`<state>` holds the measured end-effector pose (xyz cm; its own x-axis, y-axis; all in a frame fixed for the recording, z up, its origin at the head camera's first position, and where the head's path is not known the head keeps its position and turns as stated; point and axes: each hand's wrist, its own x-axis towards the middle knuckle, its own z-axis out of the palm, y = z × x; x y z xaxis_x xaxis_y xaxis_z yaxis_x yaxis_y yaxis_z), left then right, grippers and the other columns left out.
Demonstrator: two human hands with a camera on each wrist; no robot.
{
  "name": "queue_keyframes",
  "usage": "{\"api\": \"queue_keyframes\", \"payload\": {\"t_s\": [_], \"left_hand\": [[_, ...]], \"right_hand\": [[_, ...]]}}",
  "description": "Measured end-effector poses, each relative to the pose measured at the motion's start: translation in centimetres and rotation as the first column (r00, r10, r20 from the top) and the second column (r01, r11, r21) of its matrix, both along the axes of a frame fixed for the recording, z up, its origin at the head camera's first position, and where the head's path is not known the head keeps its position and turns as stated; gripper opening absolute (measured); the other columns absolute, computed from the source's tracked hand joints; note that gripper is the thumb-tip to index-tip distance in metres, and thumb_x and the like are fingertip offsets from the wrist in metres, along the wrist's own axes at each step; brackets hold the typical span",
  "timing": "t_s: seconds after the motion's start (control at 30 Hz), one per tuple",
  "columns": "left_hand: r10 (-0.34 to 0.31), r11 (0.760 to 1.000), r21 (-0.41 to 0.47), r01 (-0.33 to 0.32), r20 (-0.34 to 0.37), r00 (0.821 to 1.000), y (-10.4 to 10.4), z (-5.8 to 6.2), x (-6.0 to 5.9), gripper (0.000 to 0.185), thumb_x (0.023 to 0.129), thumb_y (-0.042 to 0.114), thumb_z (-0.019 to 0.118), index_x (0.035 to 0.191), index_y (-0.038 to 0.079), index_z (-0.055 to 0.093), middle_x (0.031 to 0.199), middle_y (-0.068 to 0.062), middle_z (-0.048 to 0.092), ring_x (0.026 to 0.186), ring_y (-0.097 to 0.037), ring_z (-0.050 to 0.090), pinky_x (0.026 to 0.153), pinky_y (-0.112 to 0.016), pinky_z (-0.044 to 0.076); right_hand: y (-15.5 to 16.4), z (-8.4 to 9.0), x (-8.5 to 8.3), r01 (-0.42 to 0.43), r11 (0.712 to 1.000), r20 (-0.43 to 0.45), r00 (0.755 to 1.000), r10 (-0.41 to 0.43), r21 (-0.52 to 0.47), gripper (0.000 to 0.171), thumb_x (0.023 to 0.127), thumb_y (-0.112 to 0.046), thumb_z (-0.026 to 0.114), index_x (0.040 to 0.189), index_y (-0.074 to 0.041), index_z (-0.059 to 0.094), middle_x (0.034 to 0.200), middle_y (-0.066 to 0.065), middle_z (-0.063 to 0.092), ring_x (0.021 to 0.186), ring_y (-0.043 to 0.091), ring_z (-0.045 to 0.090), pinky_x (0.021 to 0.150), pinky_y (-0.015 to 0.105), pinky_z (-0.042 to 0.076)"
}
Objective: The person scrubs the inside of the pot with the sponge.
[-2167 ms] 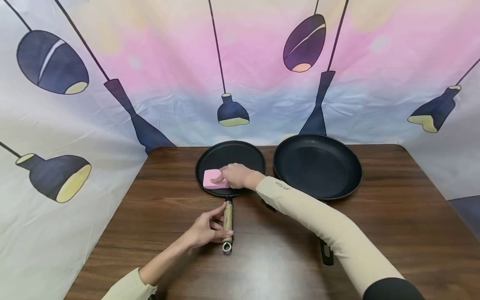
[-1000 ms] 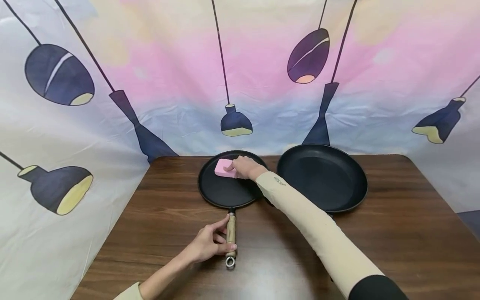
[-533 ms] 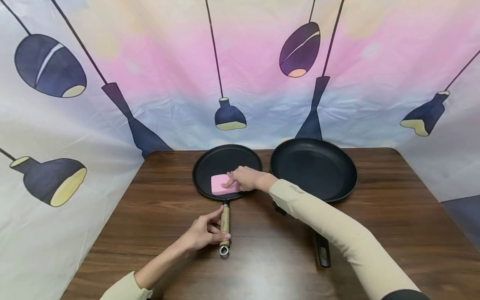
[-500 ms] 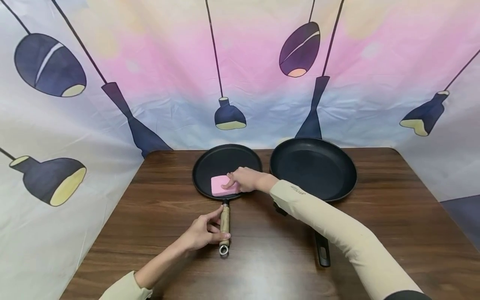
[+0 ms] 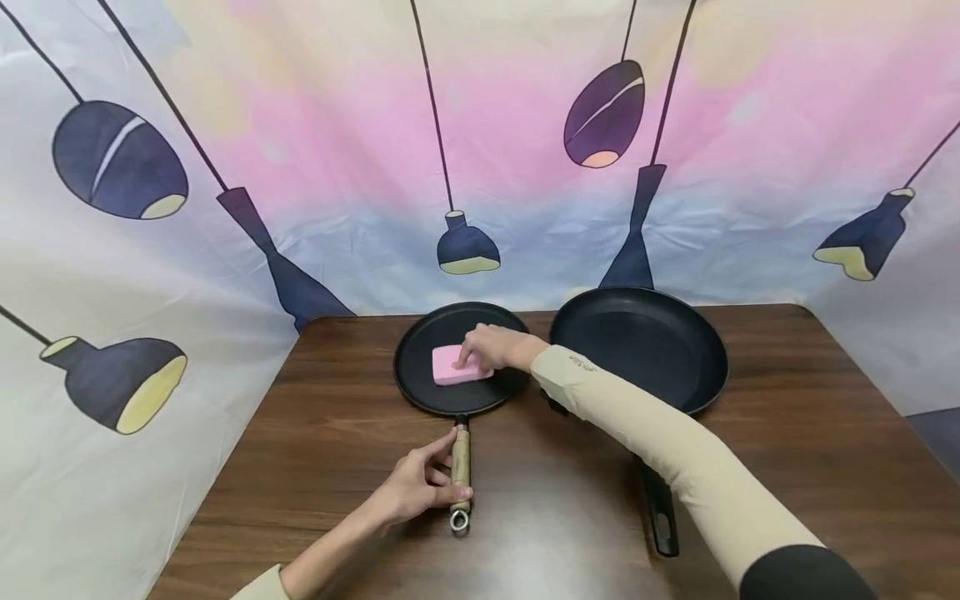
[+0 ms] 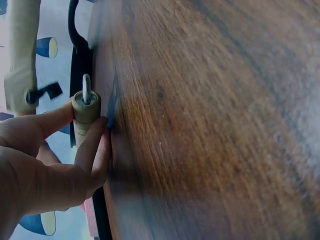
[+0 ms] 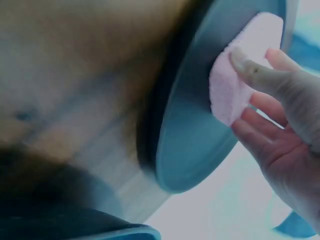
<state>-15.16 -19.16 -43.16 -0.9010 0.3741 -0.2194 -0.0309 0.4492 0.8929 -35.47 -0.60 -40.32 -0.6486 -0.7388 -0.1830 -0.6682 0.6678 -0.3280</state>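
A flat, round black pan [image 5: 427,387] with a wooden handle [image 5: 461,458] lies at the back of the table. My left hand [image 5: 416,483] pinches that handle between thumb and fingers, near the metal ring at its end; the left wrist view shows the handle's end [image 6: 86,112] between the fingertips. Over the pan my right hand [image 5: 495,346] grips a pink sponge [image 5: 448,367] against the middle of the cooking surface. In the right wrist view the thumb and fingers hold the sponge [image 7: 227,92] by its edges, flat face toward the pan [image 7: 185,145].
A larger, deeper black frying pan [image 5: 637,342] stands just to the right, its black handle [image 5: 662,517] pointing to the front and partly covered by the right sleeve [image 5: 675,450]. The brown wooden table [image 5: 337,417] ends at a printed cloth backdrop [image 5: 375,167].
The right hand has slid the sponge about the pan, up from the front edge toward the middle over the last half second. The left hand keeps its hold on the handle; the head view has shifted slightly.
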Motion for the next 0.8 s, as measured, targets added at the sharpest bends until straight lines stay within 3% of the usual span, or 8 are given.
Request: {"api": "queue_keyframes", "payload": {"t_s": [0.17,0.3,0.4,0.5,0.63,0.8], "left_hand": [[0.021,1.0,-0.008,-0.02,0.008,1.0,-0.1,-0.2,0.3,0.093,0.081,0.008,0.087,0.156,-0.005,0.033,0.118,-0.021,0.06,0.09,-0.018,0.069,0.069,-0.017,0.054],[0.024,1.0,-0.004,-0.024,0.01,1.0,-0.1,-0.1,0.1,0.094,0.081,0.009,0.087,0.157,-0.002,0.033,0.119,-0.02,0.059,0.091,-0.018,0.069,0.07,-0.017,0.054],[0.021,1.0,0.009,-0.021,0.011,1.0,0.0,-0.2,0.3,0.094,0.082,0.009,0.087,0.158,-0.001,0.032,0.118,-0.021,0.059,0.09,-0.018,0.069,0.069,-0.017,0.054],[0.024,1.0,0.011,-0.024,0.007,1.0,0.1,-0.2,0.3,0.092,0.083,0.008,0.086,0.157,-0.002,0.033,0.118,-0.021,0.059,0.089,-0.017,0.069,0.068,-0.017,0.055],[0.015,1.0,-0.002,-0.015,0.003,1.0,0.1,-0.3,0.1,0.092,0.083,0.008,0.085,0.157,-0.002,0.032,0.117,-0.021,0.059,0.089,-0.017,0.07,0.068,-0.018,0.055],[0.009,1.0,-0.007,-0.009,0.011,1.0,0.0,-0.1,-0.1,0.092,0.084,0.008,0.084,0.158,-0.003,0.031,0.118,-0.022,0.059,0.09,-0.017,0.07,0.068,-0.019,0.056]], "right_hand": [[-0.7,-0.8,-2.9,0.17,0.985,-0.072,0.982,-0.172,-0.032,0.044,0.093,0.003,0.071,0.132,-0.016,0.07,0.14,0.006,0.065,0.128,0.023,0.058,0.093,0.03,0.053],[-1.3,-1.5,-4.2,0.261,0.965,-0.164,0.951,-0.262,-0.033,0.035,0.097,0.003,0.062,0.128,-0.011,0.071,0.123,0.01,0.07,0.106,0.023,0.061,0.091,0.032,0.048],[-1.2,-1.9,-4.0,0.271,0.962,-0.207,0.941,-0.269,-0.017,0.033,0.1,0.002,0.057,0.127,-0.012,0.07,0.117,0.012,0.071,0.098,0.025,0.059,0.088,0.033,0.047],[-0.8,-1.9,-3.6,0.253,0.967,-0.182,0.95,-0.252,-0.018,0.039,0.101,0.002,0.057,0.136,-0.013,0.068,0.133,0.01,0.069,0.115,0.023,0.065,0.1,0.032,0.052],[0.2,-1.4,-2.6,0.208,0.978,-0.076,0.975,-0.209,-0.018,0.045,0.1,0.003,0.06,0.14,-0.016,0.062,0.148,0.007,0.058,0.137,0.023,0.055,0.109,0.033,0.051],[1.5,-0.8,-0.6,0.099,0.995,-0.042,0.994,-0.099,-0.009,0.045,0.096,0.004,0.065,0.137,-0.015,0.065,0.143,0.009,0.062,0.128,0.021,0.062,0.102,0.03,0.055]]}}
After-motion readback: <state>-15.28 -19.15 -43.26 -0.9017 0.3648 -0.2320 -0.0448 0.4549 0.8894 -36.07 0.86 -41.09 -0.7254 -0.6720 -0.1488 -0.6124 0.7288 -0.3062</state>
